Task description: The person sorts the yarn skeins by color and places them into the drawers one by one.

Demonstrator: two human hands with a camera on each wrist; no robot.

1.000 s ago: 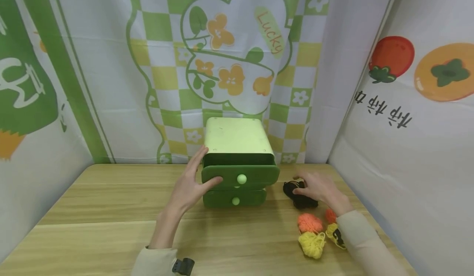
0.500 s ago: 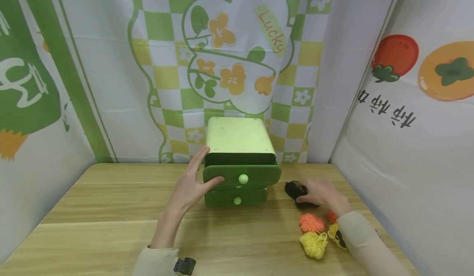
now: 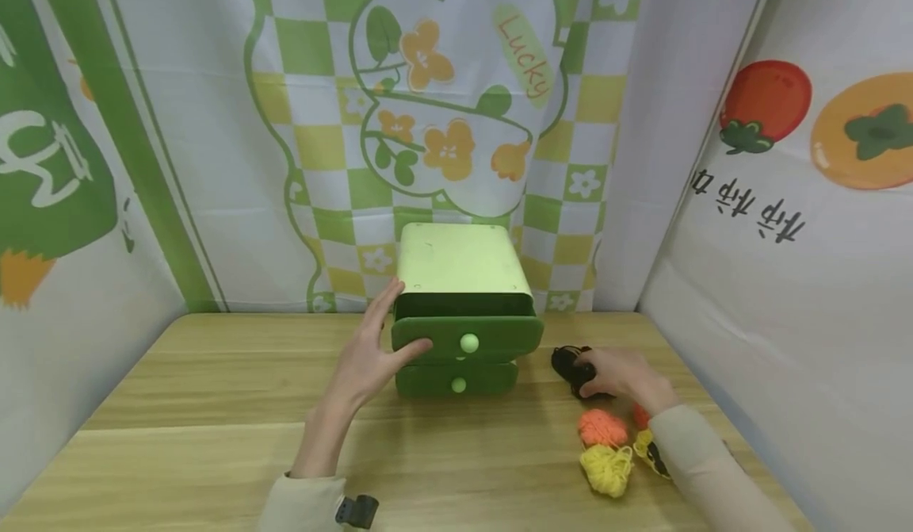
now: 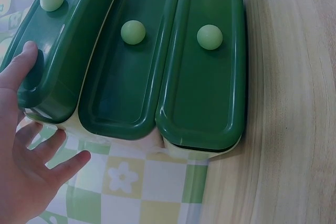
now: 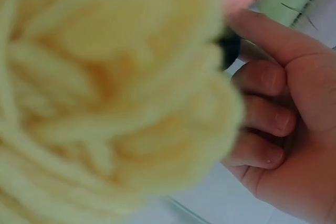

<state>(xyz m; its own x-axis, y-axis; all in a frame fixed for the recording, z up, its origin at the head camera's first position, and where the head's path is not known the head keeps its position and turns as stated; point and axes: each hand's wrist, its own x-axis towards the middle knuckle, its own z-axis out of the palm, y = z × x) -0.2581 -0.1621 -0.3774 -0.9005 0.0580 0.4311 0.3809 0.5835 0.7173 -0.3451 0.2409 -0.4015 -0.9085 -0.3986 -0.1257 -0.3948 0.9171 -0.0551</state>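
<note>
In the head view a small cabinet with a pale green top (image 3: 460, 258) stands at the back of the table. Its dark green top drawer (image 3: 502, 337) is pulled partly out. My left hand (image 3: 367, 359) rests at the cabinet's left side, thumb laid on the drawer front and the other fingers spread, as the left wrist view confirms. To the right of the cabinet, my right hand (image 3: 625, 377) grips a black yarn ball (image 3: 571, 364) on the table, partly covered by the fingers. Its fingers are curled in the right wrist view, where yellow yarn (image 5: 110, 98) blocks much of the scene.
Nearer the front right lie an orange yarn ball (image 3: 602, 427) and a yellow yarn ball (image 3: 606, 470). Beside them, another orange ball (image 3: 641, 415) and yellow-and-black yarn (image 3: 649, 451) are partly hidden by the right sleeve. Printed cloth (image 3: 335, 143) hangs behind the table.
My right hand has come down onto the black yarn ball and closed its fingers on it. The left hand and the drawer stay as they were; the camera view shifts slightly.
</note>
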